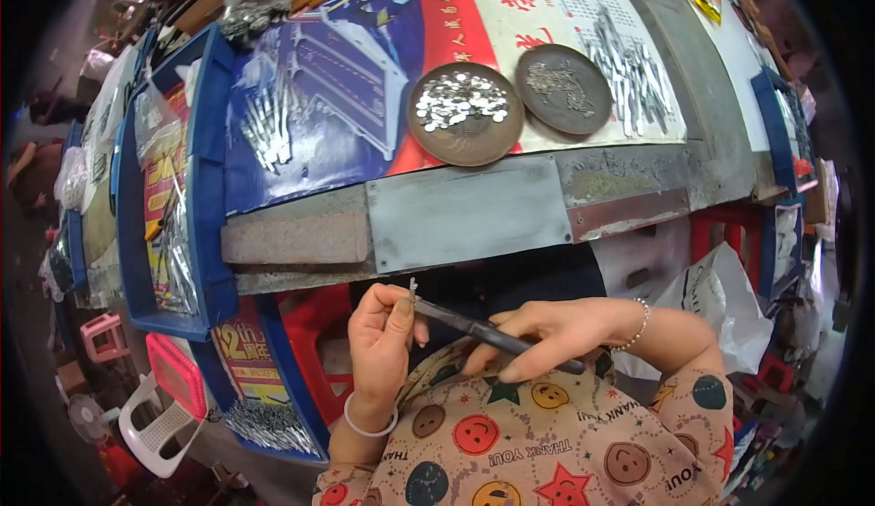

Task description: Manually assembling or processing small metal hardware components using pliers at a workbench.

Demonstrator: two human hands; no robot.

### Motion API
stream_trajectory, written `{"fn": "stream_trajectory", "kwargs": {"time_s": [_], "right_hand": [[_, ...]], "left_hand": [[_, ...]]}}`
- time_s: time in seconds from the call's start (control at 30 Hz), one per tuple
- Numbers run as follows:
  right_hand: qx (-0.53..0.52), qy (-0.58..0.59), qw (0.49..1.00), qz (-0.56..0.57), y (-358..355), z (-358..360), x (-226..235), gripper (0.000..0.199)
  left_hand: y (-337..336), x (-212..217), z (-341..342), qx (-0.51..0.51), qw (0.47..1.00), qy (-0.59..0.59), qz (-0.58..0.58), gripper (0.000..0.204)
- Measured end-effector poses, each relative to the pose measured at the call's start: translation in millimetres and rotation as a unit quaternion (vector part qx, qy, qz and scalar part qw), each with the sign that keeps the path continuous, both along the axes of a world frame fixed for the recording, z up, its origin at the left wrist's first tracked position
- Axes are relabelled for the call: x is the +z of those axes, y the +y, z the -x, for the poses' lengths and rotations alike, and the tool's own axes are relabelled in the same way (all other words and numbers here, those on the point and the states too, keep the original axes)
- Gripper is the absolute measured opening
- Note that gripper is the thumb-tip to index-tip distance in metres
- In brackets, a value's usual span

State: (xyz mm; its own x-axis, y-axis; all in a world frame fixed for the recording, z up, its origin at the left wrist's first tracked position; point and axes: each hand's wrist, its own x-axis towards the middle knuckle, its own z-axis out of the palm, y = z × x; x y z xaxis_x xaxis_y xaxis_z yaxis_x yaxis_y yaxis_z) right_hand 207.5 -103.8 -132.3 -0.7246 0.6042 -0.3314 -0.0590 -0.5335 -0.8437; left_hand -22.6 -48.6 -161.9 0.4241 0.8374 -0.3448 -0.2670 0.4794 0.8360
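Note:
My left hand (381,337) pinches a small silvery metal piece (413,289) between thumb and fingertips, upright above the fist. In my right hand (542,331) lies a long, slim tool with dark handles (488,331), which looks like pliers. Its narrow tip points left and meets my left fingertips by the metal piece. Whether the jaws grip the piece is too small to tell. Both hands are just in front of the bench edge. Beyond them, a brown plate (467,148) holds many shiny silver discs (460,103), and a second brown plate (591,119) holds tiny metal parts (558,85).
Thin metal strips (268,123) lie left on the poster-covered bench, with more strips (629,77) at right. A pale metal plate (469,212) lines the front edge. Blue trays (211,232) stand at left; a white plastic bag (715,310) hangs at right. A stool (155,424) stands lower left.

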Motion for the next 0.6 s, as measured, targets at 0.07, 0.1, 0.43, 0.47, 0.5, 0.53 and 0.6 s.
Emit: {"fn": "stream_trajectory", "kwargs": {"time_s": [0.07,0.1,0.43,0.47,0.5,0.53,0.6], "right_hand": [[-0.008,0.033,0.999,0.004,0,-1,-3,0.044],[0.005,-0.003,1.0,-0.018,0,-3,-1,0.042],[0.025,-0.251,0.949,-0.188,-4,26,8,0.03],[0.029,-0.268,0.942,-0.201,-1,31,10,0.03],[0.025,-0.288,0.937,-0.195,-1,35,12,0.028],[0.014,-0.291,0.933,-0.21,-1,38,11,0.028],[-0.001,-0.313,0.925,-0.214,2,51,11,0.025]], "left_hand": [[3,-2,6,-0.003,0.996,-0.055,0.065,0.011],[5,-2,11,-0.004,0.993,-0.078,0.085,0.013],[-3,-5,87,0.033,0.921,-0.33,0.203,0.025],[-4,-5,99,0.057,0.931,-0.308,0.185,0.023],[-4,-6,115,0.097,0.954,-0.237,0.154,0.022],[-4,-4,134,0.139,0.969,-0.162,0.123,0.02],[-1,-9,180,0.245,0.969,0.042,0.004,0.015]]}}
